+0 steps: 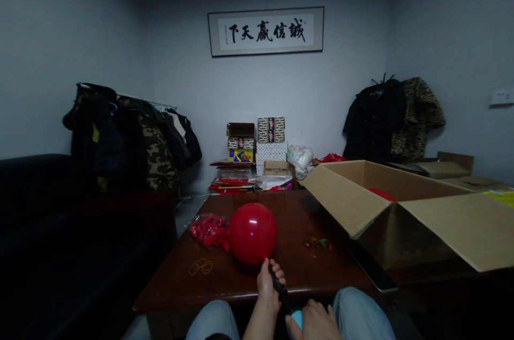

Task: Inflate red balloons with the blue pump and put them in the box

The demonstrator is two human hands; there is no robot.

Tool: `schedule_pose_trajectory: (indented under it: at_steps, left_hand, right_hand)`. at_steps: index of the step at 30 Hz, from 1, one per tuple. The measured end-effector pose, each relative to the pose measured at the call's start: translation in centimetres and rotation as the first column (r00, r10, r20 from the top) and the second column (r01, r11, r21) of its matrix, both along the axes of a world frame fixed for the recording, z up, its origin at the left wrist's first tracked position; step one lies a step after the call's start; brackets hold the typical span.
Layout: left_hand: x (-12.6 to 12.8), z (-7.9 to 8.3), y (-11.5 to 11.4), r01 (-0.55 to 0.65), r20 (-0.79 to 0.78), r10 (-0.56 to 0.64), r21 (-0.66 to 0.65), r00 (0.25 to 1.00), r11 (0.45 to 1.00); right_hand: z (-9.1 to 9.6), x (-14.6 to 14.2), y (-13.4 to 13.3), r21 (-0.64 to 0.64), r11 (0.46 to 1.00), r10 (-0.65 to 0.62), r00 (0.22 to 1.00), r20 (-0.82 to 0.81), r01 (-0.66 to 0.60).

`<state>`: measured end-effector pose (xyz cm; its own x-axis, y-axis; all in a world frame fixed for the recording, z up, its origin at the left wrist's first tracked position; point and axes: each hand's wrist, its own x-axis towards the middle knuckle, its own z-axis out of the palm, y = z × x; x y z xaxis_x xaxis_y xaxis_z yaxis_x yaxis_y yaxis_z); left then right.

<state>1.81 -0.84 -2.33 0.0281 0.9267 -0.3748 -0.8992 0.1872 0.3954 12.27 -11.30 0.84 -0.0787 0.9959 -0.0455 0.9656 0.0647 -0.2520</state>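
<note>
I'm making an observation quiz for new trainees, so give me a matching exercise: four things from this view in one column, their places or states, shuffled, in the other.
Things
1. Inflated balloon
2. Large cardboard box
3. Clear bag on the table
4. Framed calligraphy

Places and states
A. Standing at the right with its flaps spread open
B. Hung on the far wall
C. Red and round, just beyond the left hand
D. Holding crumpled red pieces

Right pairs: 1-C, 2-A, 3-D, 4-B
</note>
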Motion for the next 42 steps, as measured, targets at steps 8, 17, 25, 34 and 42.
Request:
schedule_pose_trajectory:
  at_steps: [8,17,25,34,42]
  left_hand:
    - [0.4,-0.1,0.1,-0.114,-0.039,0.115,0.032,0.993,0.993]
    - [0.0,0.1,-0.8,-0.028,0.044,0.03,-0.036,0.999,0.999]
    - [-0.9,0.5,-1.4,0.072,0.011,-0.072,0.02,0.997,0.997]
    - [-0.3,-0.2,-0.9,-0.022,-0.15,0.031,0.064,0.988,0.998]
    - [-2.0,1.9,0.8,-0.048,-0.188,0.071,0.123,0.98,0.991]
  right_hand:
    - [1.0,-0.7,2.1,0.096,0.994,-0.046,0.997,-0.068,0.053]
    - [-0.2,0.5,1.7,0.053,0.996,-0.067,0.997,-0.027,0.068]
    - [0.8,-0.6,1.8,0.102,0.992,-0.068,0.994,-0.08,0.076]
    - [-0.6,-0.8,1.6,0.006,1.0,0.003,0.991,-0.135,-0.002]
    - [-2.1,-0.1,-0.3,0.058,0.998,0.025,1.0,-0.016,-0.024]
